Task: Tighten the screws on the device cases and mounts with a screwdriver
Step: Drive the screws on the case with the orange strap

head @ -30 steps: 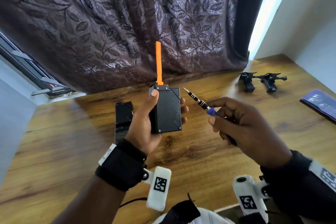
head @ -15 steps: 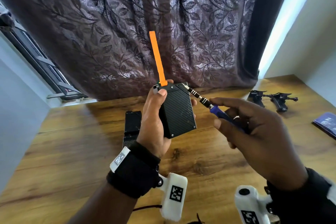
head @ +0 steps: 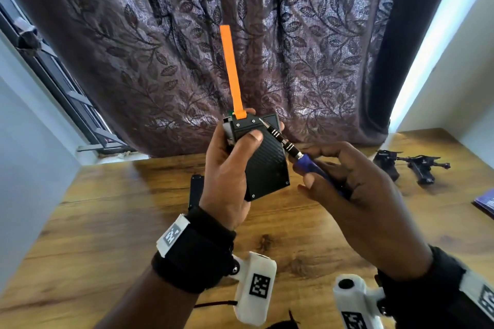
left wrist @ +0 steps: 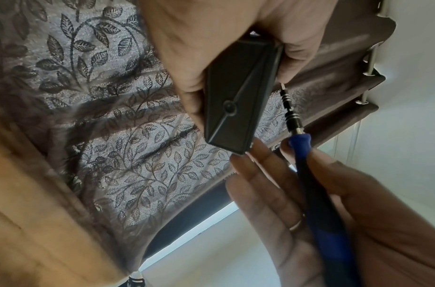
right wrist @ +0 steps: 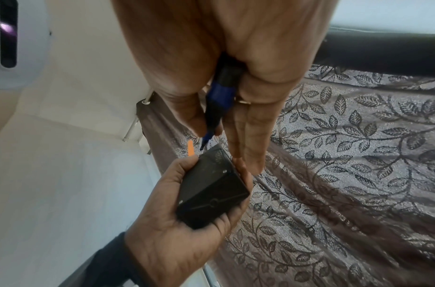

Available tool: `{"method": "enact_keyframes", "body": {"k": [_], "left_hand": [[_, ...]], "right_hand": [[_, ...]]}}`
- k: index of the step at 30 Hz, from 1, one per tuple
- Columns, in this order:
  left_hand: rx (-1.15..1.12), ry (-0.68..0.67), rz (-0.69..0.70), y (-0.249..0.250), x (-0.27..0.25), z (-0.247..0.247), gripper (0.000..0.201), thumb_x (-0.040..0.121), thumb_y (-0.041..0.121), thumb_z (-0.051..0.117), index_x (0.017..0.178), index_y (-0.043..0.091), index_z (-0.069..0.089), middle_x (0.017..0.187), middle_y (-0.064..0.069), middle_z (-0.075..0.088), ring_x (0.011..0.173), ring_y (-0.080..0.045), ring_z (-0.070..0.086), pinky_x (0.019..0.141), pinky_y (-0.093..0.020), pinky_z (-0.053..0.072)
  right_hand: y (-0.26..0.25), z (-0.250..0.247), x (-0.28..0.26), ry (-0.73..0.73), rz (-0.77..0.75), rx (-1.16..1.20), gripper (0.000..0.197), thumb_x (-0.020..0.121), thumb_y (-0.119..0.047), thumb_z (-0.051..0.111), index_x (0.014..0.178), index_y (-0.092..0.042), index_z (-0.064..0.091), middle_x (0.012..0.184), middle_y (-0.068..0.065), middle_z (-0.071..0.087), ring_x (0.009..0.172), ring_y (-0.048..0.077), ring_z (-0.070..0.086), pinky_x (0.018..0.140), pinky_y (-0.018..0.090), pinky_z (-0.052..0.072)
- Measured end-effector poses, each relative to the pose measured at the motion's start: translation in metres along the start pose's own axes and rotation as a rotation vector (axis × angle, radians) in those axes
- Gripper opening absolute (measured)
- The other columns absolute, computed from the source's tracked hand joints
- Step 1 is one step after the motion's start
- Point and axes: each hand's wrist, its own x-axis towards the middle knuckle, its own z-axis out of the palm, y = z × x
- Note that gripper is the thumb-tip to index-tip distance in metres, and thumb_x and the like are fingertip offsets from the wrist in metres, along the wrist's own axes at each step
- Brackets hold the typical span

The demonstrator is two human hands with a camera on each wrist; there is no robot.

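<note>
My left hand point(head: 230, 168) grips a black ribbed device case point(head: 266, 163) upright above the wooden table point(head: 107, 222), thumb across its front. An orange strap point(head: 231, 72) sticks up from the case's top. My right hand point(head: 344, 181) holds a blue-handled screwdriver point(head: 307, 161), with its banded metal shaft slanting up-left to the case's upper right corner. In the left wrist view the case's bottom face point(left wrist: 236, 101) shows and the screwdriver point(left wrist: 307, 174) tip stands just beside its edge. The right wrist view shows the screwdriver point(right wrist: 217, 104) pointing down at the case point(right wrist: 211, 190).
A second black case point(head: 196, 189) lies on the table behind my left wrist. Black mounts point(head: 411, 164) sit at the far right, and a dark booklet point(head: 485, 201) lies at the right edge. A leaf-patterned curtain point(head: 267, 35) hangs behind the table.
Both hands have risen and come together. The screwdriver tip, apart from the case a second ago, now lies at its upper right corner. The case tilted slightly.
</note>
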Motion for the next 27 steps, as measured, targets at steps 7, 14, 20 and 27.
{"method": "enact_keyframes", "body": {"k": [7, 14, 20, 27], "left_hand": [[-0.010, 0.001, -0.055, -0.009, 0.002, -0.004, 0.042, 0.094, 0.015, 0.057, 0.135, 0.007, 0.052, 0.128, -0.032, 0.065, 0.123, -0.061, 0.056, 0.105, -0.075, 0.042], [-0.032, 0.019, -0.090, -0.012, 0.003, -0.007, 0.044, 0.093, 0.016, 0.058, 0.135, 0.006, 0.053, 0.128, -0.035, 0.064, 0.122, -0.064, 0.053, 0.103, -0.079, 0.040], [-0.031, 0.025, -0.102, -0.014, 0.005, -0.011, 0.045, 0.090, 0.020, 0.065, 0.131, 0.005, 0.055, 0.131, -0.037, 0.060, 0.122, -0.066, 0.052, 0.100, -0.083, 0.039], [0.005, 0.022, -0.089, -0.016, 0.006, -0.015, 0.041, 0.090, 0.021, 0.066, 0.128, 0.007, 0.057, 0.132, -0.036, 0.061, 0.123, -0.065, 0.053, 0.100, -0.082, 0.040]], "right_hand": [[0.009, 0.005, 0.002, -0.044, 0.032, 0.153, 0.027, 0.087, -0.037, 0.064, 0.114, -0.039, 0.062, 0.105, 0.001, 0.078, 0.098, 0.041, 0.071, 0.081, 0.071, 0.053], [0.013, 0.007, 0.003, -0.053, 0.076, 0.170, 0.029, 0.092, -0.015, 0.068, 0.114, -0.032, 0.062, 0.105, -0.001, 0.078, 0.103, 0.025, 0.073, 0.088, 0.066, 0.054], [0.015, 0.008, 0.003, -0.067, 0.087, 0.126, 0.030, 0.094, -0.009, 0.069, 0.114, -0.031, 0.062, 0.102, -0.003, 0.079, 0.100, 0.022, 0.074, 0.087, 0.063, 0.056], [0.009, 0.008, 0.005, -0.075, 0.083, 0.092, 0.028, 0.087, -0.032, 0.068, 0.113, -0.034, 0.062, 0.100, -0.007, 0.079, 0.099, 0.022, 0.075, 0.085, 0.061, 0.057]]}}
